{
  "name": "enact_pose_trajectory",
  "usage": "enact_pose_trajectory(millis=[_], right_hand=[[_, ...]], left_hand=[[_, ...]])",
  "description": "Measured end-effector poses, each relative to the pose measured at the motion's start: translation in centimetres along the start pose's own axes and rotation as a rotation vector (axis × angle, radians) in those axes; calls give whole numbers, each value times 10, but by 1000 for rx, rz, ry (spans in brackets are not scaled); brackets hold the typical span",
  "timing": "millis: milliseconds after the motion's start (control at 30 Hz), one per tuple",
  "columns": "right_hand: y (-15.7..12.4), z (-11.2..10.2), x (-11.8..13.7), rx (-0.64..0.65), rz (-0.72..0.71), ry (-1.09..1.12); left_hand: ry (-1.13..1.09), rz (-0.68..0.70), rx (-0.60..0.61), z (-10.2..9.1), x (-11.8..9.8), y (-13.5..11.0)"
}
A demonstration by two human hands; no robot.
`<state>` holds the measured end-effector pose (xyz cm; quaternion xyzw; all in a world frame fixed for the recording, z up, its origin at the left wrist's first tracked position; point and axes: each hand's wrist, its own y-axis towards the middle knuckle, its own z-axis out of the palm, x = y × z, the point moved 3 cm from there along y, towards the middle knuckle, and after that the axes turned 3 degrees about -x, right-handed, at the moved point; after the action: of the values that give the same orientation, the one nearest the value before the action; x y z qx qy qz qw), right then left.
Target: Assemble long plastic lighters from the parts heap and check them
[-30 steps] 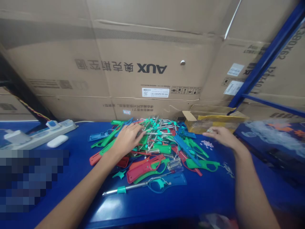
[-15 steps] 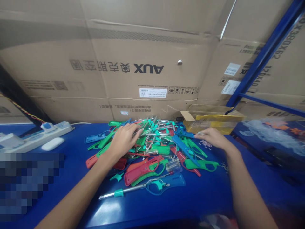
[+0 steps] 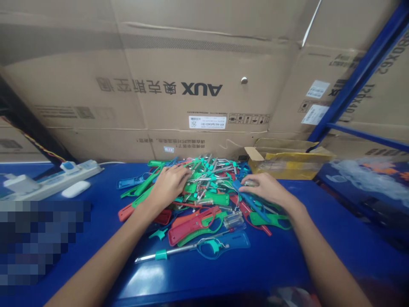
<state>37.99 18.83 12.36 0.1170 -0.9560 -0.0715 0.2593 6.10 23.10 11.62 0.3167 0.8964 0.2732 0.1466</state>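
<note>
Right hand [image 3: 270, 187] pinching a small clear part [image 3: 251, 183] over right side of lighter-part pile [image 3: 219, 198]. Left hand [image 3: 171, 182] well apart, at pile's left; can't tell its grip. Pile sits mid-table [image 3: 271, 260], reaching toward back edge.

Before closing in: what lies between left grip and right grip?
In the head view, heaped metal tubes and turquoise pieces lie between left grip and right grip.

Table [image 3: 204, 275] deep blue. Handle shells [image 3: 185, 230] red, orange, green, blue; collars [image 3: 161, 254] teal; metal tubes [image 3: 178, 250] silver. Cardboard sheet [image 3: 159, 64] brown, black lettering [image 3: 202, 89], grey dotted band [image 3: 198, 42]. Small box [image 3: 271, 168] brown, yellow tape [image 3: 300, 157]. Power strip [image 3: 84, 170] white.
</note>
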Motion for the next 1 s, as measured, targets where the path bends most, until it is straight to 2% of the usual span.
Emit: enact_pose_trajectory(millis=[267,500,600,800,1000], right_hand=[[2,8,2,-80,57,-191],[5,12,-2,-106,97,-246],[6,14,0,-107,98,-245],[6,16,2,-103,102,-207],[6,16,5,-86,89,-104]], left_hand=[[6,-21,2,-3,-6,1],[-48,2,-7,-9,-12,2],[-80,78,4,-10,-21,1],[-180,313,57,-11,-51,-3],[-317,448,284,-4,-90,-17]])
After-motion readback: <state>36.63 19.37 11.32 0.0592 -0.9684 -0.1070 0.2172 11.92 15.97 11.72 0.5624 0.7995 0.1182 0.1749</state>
